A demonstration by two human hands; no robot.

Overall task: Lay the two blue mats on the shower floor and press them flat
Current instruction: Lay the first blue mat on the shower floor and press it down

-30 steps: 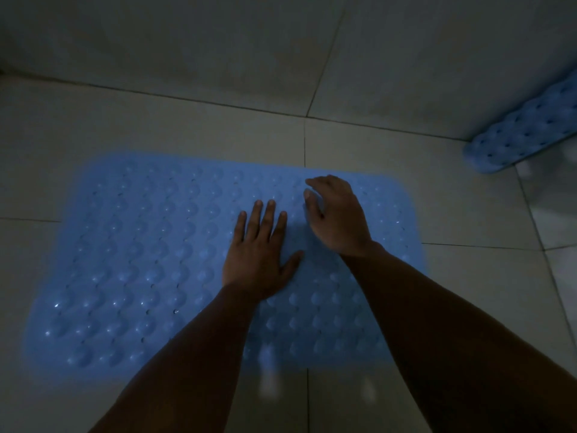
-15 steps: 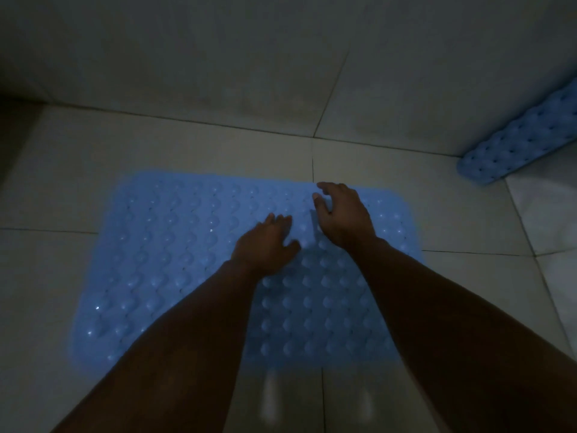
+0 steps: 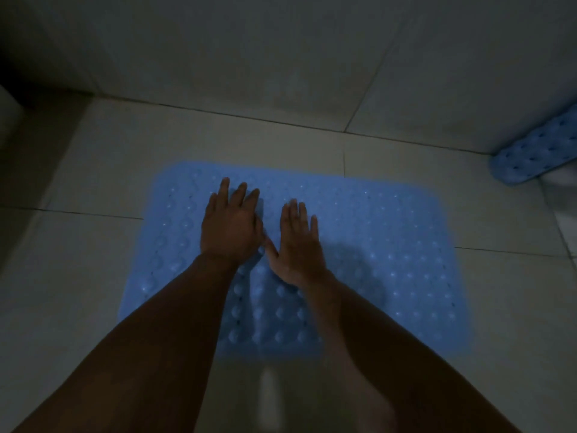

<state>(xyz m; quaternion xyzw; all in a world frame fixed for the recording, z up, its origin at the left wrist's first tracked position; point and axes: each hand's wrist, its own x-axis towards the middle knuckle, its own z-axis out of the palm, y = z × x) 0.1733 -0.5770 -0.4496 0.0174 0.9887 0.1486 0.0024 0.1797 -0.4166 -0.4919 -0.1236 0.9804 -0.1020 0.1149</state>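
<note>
Both the left hand (image 3: 229, 228) and right hand (image 3: 296, 242) are pressing flat-fingered, gripping nothing, on the near blue mat (image 3: 390, 245) lying on the shower floor (image 3: 93, 170), risking trapped bubbles while the second mat (image 3: 537, 151) is sitting unlaid far right of it.

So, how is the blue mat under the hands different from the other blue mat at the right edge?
The near mat lies flat on the floor, shown almost whole; the far mat is cut off by the frame. Both hands, left hand and right hand, press the near mat; nothing touches the far mat. Both are blue and bumpy.
</note>
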